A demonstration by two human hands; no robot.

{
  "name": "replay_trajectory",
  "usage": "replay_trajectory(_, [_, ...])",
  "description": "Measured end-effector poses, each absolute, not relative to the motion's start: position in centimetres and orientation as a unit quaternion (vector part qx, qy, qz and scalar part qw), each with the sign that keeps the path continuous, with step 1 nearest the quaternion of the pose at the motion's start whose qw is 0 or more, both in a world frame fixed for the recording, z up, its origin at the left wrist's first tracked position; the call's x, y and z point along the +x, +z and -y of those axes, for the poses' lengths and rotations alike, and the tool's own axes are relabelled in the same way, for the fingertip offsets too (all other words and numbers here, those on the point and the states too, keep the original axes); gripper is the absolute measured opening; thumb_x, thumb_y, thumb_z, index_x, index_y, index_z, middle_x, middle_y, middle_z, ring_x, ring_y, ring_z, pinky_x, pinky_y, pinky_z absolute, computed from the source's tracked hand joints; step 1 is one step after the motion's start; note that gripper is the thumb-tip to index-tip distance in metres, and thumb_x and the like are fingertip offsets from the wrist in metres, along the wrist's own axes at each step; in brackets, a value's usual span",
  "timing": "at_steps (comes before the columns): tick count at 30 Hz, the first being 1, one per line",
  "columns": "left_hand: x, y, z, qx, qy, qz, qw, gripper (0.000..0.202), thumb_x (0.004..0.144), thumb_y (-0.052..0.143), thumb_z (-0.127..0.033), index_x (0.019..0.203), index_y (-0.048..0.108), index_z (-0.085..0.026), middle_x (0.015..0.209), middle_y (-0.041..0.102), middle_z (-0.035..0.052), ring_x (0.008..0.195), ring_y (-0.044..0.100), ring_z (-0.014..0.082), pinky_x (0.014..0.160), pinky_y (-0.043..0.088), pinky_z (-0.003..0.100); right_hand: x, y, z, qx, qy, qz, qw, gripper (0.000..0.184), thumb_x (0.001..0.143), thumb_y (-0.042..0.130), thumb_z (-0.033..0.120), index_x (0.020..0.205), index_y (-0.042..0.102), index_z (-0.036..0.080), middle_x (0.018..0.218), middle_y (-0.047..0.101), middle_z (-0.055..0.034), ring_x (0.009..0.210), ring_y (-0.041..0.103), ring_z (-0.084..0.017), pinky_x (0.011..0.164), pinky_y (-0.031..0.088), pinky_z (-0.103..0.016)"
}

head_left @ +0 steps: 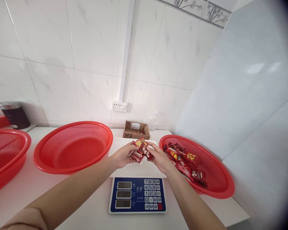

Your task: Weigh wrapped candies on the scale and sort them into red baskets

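Observation:
Several small red snack packets [137, 156] are bunched between my two hands, above the white pan of a digital scale [138, 195]. My left hand [124, 154] is closed around the left side of the bunch. On the other side, my right hand [159, 157] grips the packets with thumb and fingers. One packet on top has a yellow patch. The scale's blue panel with displays and number keys faces me. To the right, a red basket [220, 179] holds many more red packets [186, 163].
At left stands a red mesh basket [74, 153] with nothing visible in it; another red basket [4, 172] is cut off at the edge. Behind the scale are a small cardboard box [136, 129] and a clear bottle [153, 123]. A dark canister [14, 115] stands far left.

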State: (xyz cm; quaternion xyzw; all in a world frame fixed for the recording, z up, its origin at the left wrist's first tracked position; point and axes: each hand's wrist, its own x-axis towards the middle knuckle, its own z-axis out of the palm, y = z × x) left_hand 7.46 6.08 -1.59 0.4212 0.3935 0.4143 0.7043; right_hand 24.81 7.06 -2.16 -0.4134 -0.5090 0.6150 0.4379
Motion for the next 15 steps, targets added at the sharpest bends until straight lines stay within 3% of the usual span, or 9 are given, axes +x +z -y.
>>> replay_trajectory(5, [8.4,-1.9,-5.7,0.404,0.425,-0.415,0.696,0.053,0.064,0.069,-0.053,0.101,0.054,-0.019,0.082,0.065,0.0036,0.064,0.06,0.0124,0.056,0.044,0.023,23.1,-2.4,-6.6,-0.433,0.525,0.601,0.42,0.047,0.072,0.062,0.055,0.106,0.053,0.023,0.067,0.052,0.0046,0.056,0.047,-0.01,0.045,0.034,-0.021])
replay_trajectory(10, [7.4,-1.5,-5.9,0.403,0.465,-0.432,0.659,0.051,0.063,0.071,-0.052,0.097,0.056,-0.017,0.082,0.066,0.0049,0.062,0.061,0.012,0.052,0.043,0.021,22.7,-2.1,-6.1,-0.447,0.52,0.604,0.405,0.049,0.079,0.052,0.057,0.116,0.049,0.026,0.095,0.057,-0.0031,0.073,0.057,-0.013,0.053,0.043,-0.023])
replay_trajectory(15, [2.5,1.3,-5.8,0.395,0.525,-0.482,0.579,0.04,0.072,0.068,-0.039,0.102,0.054,-0.017,0.088,0.067,0.0065,0.07,0.064,0.0139,0.059,0.05,0.024,25.7,-1.2,-5.6,-0.479,0.453,0.639,0.396,0.055,0.081,0.048,0.055,0.126,0.043,0.025,0.124,0.05,-0.0103,0.08,0.06,-0.015,0.061,0.049,-0.027])
